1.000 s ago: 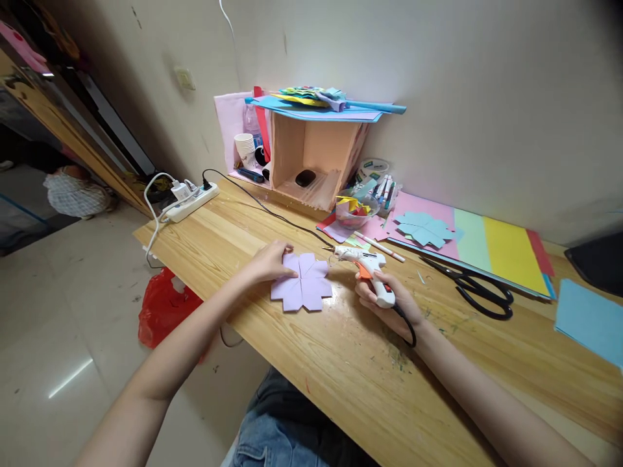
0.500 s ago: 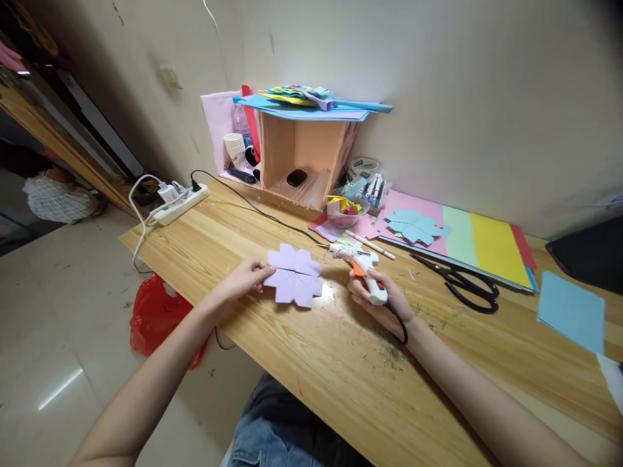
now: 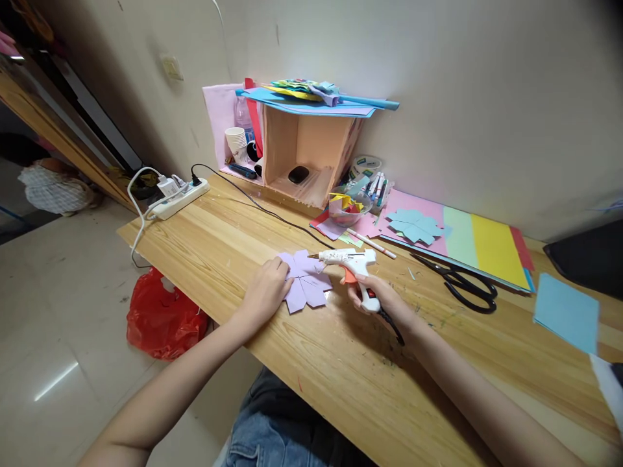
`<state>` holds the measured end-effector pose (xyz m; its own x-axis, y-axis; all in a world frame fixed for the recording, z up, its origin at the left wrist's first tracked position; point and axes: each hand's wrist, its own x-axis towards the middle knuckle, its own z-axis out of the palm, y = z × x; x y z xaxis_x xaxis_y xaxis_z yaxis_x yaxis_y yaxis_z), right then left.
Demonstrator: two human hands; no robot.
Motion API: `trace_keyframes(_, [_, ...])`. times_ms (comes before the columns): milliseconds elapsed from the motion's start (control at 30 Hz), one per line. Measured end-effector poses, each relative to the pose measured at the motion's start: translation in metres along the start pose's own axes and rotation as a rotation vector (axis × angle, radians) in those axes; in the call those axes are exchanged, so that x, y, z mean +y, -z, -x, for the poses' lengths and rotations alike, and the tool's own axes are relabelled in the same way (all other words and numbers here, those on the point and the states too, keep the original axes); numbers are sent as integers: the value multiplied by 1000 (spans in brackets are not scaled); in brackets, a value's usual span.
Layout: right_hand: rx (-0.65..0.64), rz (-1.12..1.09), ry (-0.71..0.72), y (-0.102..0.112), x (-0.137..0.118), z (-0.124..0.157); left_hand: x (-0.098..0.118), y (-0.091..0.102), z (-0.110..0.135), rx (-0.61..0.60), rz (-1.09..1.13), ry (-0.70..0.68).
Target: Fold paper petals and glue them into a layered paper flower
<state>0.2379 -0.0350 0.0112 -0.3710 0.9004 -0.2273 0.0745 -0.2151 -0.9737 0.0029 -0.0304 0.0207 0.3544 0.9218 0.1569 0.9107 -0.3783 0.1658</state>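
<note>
Pale wood table [image 3: 316, 353] sits under the purple paper [image 3: 307, 295]. At its nine o'clock my left hand [image 3: 265, 293] touches it; I can't tell if it pinches. At two, my right hand [image 3: 390, 302] hugs the glue gun [image 3: 357, 259]. Best hold paper flat, fingers off the tip [image 3: 314, 256].

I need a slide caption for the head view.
Left hand on a purple paper flower, right hand holding a white glue gun.

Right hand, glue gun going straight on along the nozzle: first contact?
Probably the purple paper flower: the hot glue gun in the right hand overlaps its upper petals in view. If the nozzle clears the paper, likely the left hand's fingers. Height is unclear.
</note>
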Motion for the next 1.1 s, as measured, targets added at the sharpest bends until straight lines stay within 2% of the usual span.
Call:
trace_keyframes(233, [42, 239, -45, -13, -18, 10, 2, -4, 0, -31, -115, -60])
trace_keyframes(333, [40, 288, -57, -21, -30, 11, -1, -6, 1, 11, -24, 16])
trace_keyframes(467, [19, 369, -80, -28, -38, 3, -9, -9, 1, 89, 212, 154])
trace_keyframes(567, [5, 465, -46, -32, -43, -4, -13, -13, 0, 104, 344, 213])
trace_keyframes(700, [-10, 554, 9, -37, -46, -12, -16, -15, 0, 105, 419, 226])
trace_keyframes(1100, [-19, 569, -37, -32, -50, -12, -15, -15, 2, 122, 436, 215])
